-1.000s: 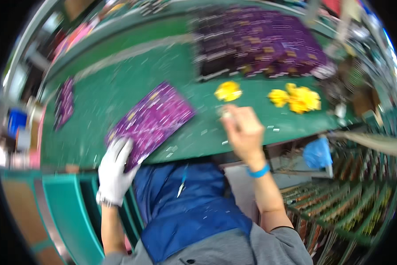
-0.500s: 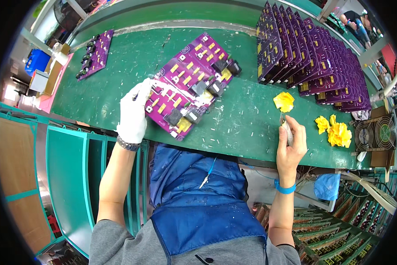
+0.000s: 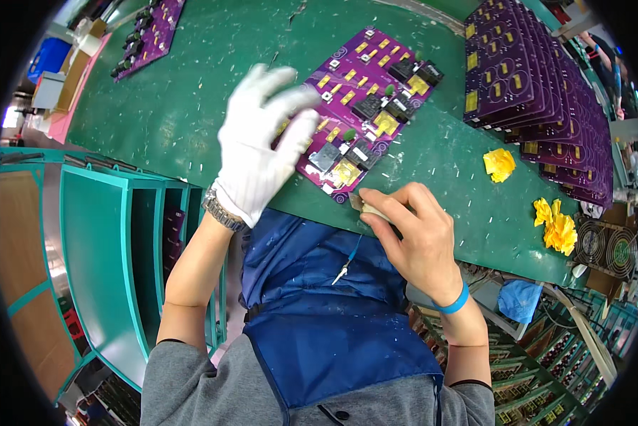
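A purple circuit board [image 3: 342, 91] with black blocks, yellow tape patches and small white parts lies at a slant on the green bench. My left hand [image 3: 259, 142], in a white glove, is over the board's left edge with its fingers spread and partly blurred. Bare and closed, my right hand [image 3: 424, 238] pinches a small blade-like tool [image 3: 356, 203] with a pale handle. The tool's flat tip is beside the board's near corner; whether it touches cannot be made out. Part of the board's left side is hidden under the glove.
Many purple boards [image 3: 500, 78] stand in a row at the far right. Crumpled yellow tape [image 3: 500, 165] and a larger yellow clump [image 3: 560, 233] lie right of my hand, near a fan [image 3: 606, 248]. Another board [image 3: 159, 32] is at far left. White scraps dot the bench [image 3: 212, 71].
My right hand has moved left with the tool, from near the yellow tape to the board's near corner. My left hand's grip on the board's edge has loosened, its fingers now spread. The view has shifted.
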`<action>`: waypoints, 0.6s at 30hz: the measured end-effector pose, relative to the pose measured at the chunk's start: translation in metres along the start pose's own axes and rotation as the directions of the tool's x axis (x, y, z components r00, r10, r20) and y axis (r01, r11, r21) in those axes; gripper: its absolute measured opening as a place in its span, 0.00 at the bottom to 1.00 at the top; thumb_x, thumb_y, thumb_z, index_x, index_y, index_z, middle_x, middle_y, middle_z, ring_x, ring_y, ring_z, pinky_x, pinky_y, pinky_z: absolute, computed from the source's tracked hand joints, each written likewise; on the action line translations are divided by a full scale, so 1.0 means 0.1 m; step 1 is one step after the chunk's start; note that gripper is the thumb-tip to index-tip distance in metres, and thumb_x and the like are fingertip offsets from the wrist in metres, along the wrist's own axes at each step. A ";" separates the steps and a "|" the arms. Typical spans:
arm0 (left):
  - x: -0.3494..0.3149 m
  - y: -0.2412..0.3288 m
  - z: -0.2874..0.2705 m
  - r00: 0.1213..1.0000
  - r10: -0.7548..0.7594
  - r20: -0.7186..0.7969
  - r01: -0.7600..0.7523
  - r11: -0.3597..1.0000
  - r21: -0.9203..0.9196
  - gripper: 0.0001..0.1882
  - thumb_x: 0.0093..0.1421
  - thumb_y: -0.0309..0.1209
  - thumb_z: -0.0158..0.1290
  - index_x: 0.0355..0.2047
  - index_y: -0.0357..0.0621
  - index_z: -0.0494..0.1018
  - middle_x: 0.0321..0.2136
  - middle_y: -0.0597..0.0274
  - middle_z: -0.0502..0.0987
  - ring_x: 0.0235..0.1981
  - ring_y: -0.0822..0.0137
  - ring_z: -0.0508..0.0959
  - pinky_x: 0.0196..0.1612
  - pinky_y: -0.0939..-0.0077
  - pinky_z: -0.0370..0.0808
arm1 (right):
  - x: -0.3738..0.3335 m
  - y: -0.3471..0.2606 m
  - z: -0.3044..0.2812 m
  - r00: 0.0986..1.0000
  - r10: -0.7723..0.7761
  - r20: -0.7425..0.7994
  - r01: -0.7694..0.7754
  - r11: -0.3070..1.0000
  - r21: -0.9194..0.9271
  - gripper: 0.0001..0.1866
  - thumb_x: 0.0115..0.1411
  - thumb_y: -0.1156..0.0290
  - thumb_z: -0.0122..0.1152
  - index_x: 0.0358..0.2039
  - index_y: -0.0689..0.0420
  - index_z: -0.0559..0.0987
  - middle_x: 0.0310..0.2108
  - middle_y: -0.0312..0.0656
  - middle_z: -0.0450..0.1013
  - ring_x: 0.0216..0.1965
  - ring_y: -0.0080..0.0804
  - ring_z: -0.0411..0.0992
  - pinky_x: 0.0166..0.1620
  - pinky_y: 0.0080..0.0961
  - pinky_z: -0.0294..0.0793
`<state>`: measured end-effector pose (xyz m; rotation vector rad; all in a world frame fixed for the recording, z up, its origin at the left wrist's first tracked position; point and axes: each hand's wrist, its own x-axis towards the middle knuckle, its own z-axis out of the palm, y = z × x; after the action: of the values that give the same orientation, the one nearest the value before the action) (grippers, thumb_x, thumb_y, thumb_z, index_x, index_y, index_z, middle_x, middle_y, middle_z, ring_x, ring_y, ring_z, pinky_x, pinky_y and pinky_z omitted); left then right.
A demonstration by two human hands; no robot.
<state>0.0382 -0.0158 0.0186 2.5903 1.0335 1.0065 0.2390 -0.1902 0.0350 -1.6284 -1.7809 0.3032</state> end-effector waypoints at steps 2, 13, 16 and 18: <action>-0.10 -0.02 0.04 0.990 0.051 0.132 -0.029 0.986 -0.162 0.10 0.67 0.33 0.62 0.47 0.51 0.85 0.61 0.50 0.79 0.70 0.40 0.69 0.72 0.49 0.67 | 0.10 -0.02 0.01 0.996 -0.057 0.074 0.062 0.996 -0.067 0.18 0.58 0.71 0.76 0.50 0.52 0.87 0.30 0.36 0.70 0.32 0.33 0.74 0.31 0.34 0.75; -0.16 0.00 0.10 0.985 0.034 0.172 0.005 0.975 -0.220 0.06 0.63 0.30 0.63 0.40 0.49 0.85 0.52 0.55 0.84 0.61 0.50 0.80 0.72 0.45 0.68 | 0.16 -0.07 0.09 0.992 0.010 0.124 0.009 0.988 -0.156 0.26 0.56 0.75 0.73 0.57 0.44 0.87 0.32 0.38 0.66 0.33 0.33 0.73 0.31 0.32 0.76; -0.11 0.04 0.10 0.991 0.030 0.128 -0.001 0.976 -0.220 0.06 0.64 0.30 0.62 0.41 0.49 0.85 0.50 0.58 0.85 0.60 0.52 0.80 0.73 0.45 0.68 | 0.14 -0.07 0.06 0.997 0.038 0.064 -0.030 0.993 -0.110 0.28 0.56 0.75 0.73 0.59 0.42 0.87 0.31 0.37 0.63 0.32 0.32 0.72 0.29 0.31 0.76; -0.14 0.01 0.09 0.983 0.031 0.183 0.010 0.976 -0.217 0.07 0.65 0.31 0.62 0.42 0.50 0.86 0.47 0.62 0.86 0.59 0.53 0.81 0.73 0.45 0.67 | 0.16 -0.07 0.05 0.976 0.039 0.216 0.014 0.971 -0.239 0.28 0.56 0.75 0.73 0.59 0.43 0.87 0.32 0.37 0.64 0.33 0.31 0.72 0.29 0.31 0.76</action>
<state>0.0372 -0.0246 0.0049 2.4567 0.8160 0.8101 0.2307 -0.1752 0.0407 -1.8340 -2.0390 0.2917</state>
